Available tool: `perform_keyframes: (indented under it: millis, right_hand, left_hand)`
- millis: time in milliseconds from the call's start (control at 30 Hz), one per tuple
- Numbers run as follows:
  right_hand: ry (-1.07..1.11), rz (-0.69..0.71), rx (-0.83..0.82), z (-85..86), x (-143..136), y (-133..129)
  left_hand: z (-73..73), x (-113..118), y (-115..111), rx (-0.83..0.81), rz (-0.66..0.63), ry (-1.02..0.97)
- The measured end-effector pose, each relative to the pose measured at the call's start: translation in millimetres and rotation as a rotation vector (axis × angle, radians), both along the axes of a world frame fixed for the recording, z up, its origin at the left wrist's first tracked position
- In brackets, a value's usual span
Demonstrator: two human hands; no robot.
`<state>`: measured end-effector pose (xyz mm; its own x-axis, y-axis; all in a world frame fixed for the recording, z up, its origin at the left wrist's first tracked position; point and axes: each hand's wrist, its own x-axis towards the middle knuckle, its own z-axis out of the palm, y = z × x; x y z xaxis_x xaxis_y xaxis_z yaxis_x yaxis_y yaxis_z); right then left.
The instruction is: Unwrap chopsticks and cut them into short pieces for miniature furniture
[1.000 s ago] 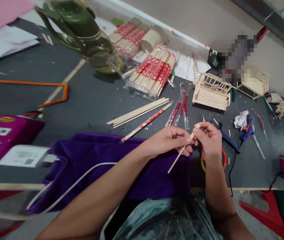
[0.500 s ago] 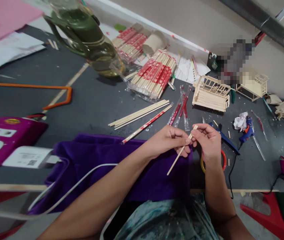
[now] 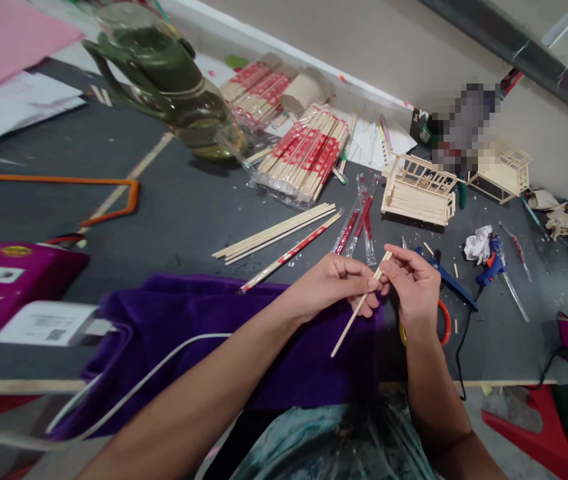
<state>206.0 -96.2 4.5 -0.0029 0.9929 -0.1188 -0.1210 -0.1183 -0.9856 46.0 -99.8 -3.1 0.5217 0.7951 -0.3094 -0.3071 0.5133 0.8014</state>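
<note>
My left hand (image 3: 347, 287) pinches a thin wooden stick (image 3: 351, 322) that slants down to the left over a purple cloth (image 3: 284, 360). At the stick's upper end, the fingers of my right hand (image 3: 411, 283) close on it, near my left fingertips. Beyond my left hand lie several bare sticks (image 3: 279, 233) and one stick in a red wrapper (image 3: 289, 252). Red-and-clear wrappers (image 3: 359, 223) rest just above my hands. Scissors with a red and yellow handle (image 3: 445, 323) are partly hidden behind my right wrist.
Packed chopsticks (image 3: 309, 153) and a green jug (image 3: 164, 87) stand at the back. To the right are a small stick-built model (image 3: 419, 193), a second model (image 3: 504, 175), blue pliers (image 3: 451, 283) and a glue gun (image 3: 493, 267). A magenta power box (image 3: 19, 283) sits left.
The whole view has shifted slightly, with the table's things a little lower and to the left. Both hands keep nearly the same hold on the stick.
</note>
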Motion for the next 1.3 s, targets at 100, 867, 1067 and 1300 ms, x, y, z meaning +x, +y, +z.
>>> perform_keyframes:
  millis: [100,867,1067,1300]
  right_hand:
    - [0.013,-0.010,-0.010,1.2,-0.9,-0.1]
    - [0.060,-0.077,0.022,0.5,1.9,-0.2]
    - [0.105,-0.082,0.067,1.3,0.9,-1.3]
    - [0.123,-0.077,0.076,-3.5,-0.6,2.3]
  left_hand:
    - [2.0,0.5,-0.7,0.028,0.018,0.014]
    - [2.1,5.3,-2.1,0.367,0.060,0.272]
    - [1.4,5.0,-2.5,0.498,0.052,0.336]
    - [4.3,4.9,-0.8,0.549,0.060,0.402]
